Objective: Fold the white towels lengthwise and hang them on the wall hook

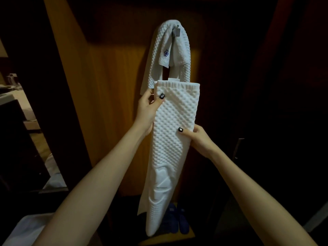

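2 white towels, both with a raised waffle texture. 1 of them, the folded towel (168, 148), doubled lengthwise into a long narrow strip and held upright in mid-air in front of the wall, just below the hook. Top edge level with the hanging ends of the other towel and overlapping them; lower end drooping toward the floor, with smoother creased cloth showing partway down.

Gripped by both hands. Left hand (147, 112) near the top, at the left edge, thumb pressed on the front and fingers (148, 95) curled round behind. Right hand (199, 140) lower down, at the right edge, thumb on the front and fingers (197, 128) wrapped behind. Dark polish with a small pale design on each thumbnail.

Above, the hung towel (181, 50), already draped over the wall hook (177, 31), 2 falls hanging down on either side, a small blue logo (166, 53) stitched on the left one. Hook small and metal, fixed to a wooden panel (110, 86), warmly lit in the middle, dark toward the edges.

Down on the floor, 1 pair of dark blue slippers (179, 219), partly hidden behind the folded towel's lower end. Off to the right, in deep shadow, a vertical metal door handle (237, 148). At the lower left corner, pale cloth (23, 229), too dim to identify.
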The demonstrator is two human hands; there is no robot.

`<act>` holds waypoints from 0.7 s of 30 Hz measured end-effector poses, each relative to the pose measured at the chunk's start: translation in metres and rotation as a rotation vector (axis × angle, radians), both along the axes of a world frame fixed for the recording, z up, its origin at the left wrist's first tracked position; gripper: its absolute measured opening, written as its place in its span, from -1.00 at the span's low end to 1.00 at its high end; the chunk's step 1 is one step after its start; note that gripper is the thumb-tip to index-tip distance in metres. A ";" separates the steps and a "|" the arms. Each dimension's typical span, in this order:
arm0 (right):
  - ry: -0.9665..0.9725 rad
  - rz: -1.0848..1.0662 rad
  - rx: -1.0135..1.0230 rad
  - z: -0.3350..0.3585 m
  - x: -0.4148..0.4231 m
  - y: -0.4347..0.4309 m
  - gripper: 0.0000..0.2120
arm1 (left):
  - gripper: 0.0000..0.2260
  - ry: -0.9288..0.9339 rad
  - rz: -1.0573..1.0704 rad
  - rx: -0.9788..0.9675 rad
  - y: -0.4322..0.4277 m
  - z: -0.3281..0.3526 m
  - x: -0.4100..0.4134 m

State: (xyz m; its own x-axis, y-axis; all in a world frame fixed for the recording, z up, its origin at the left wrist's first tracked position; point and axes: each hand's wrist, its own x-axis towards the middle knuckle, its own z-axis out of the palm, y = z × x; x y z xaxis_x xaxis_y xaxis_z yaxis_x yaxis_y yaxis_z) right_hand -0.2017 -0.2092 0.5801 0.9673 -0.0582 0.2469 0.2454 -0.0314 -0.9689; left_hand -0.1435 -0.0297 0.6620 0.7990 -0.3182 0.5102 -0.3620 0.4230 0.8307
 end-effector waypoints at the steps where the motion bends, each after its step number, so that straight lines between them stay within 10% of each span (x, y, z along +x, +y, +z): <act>1: -0.027 -0.009 0.011 0.000 -0.001 0.002 -0.69 | -0.91 -0.003 0.032 0.036 0.001 0.001 0.004; 15: -0.225 -0.202 0.056 0.042 -0.010 0.008 -0.67 | -0.79 0.271 -0.096 0.150 0.022 -0.146 -0.013; 21: -0.145 -0.150 0.139 0.056 -0.021 -0.009 -0.72 | -0.79 0.112 -0.087 0.364 0.018 -0.135 -0.033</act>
